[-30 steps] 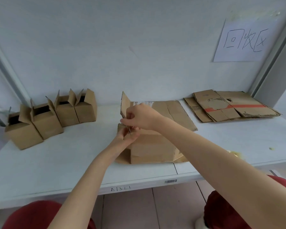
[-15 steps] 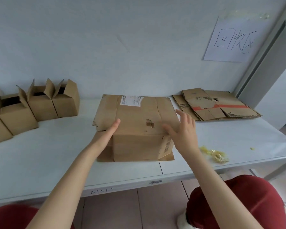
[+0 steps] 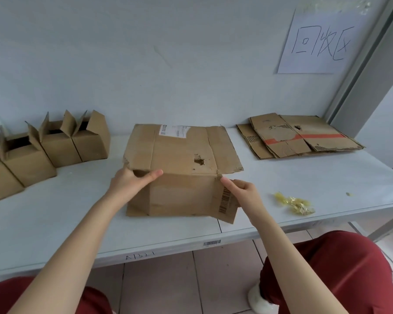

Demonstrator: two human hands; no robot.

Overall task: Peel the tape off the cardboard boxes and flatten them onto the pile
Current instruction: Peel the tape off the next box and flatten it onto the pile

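Both hands grip one box at frame centre; no flattening complete.

The box (image 3: 182,177) stands on the white surface (image 3: 77,211), its top flaps folded open toward the wall, a white label (image 3: 173,130) on the far flap. The left hand (image 3: 132,181) grips the box's upper left corner, thumb laid along the front top edge. The right hand (image 3: 241,191) pinches the barcoded flap on the box's right side with curled fingers. The pile (image 3: 300,141) of flat cardboard lies at right, well apart from the box. A crumpled yellowish tape wad (image 3: 295,203) lies just right of the right hand. Small boxes (image 3: 61,143), tops open, stand in a row at left. A handwritten sign (image 3: 318,41) hangs on the wall, upper right.
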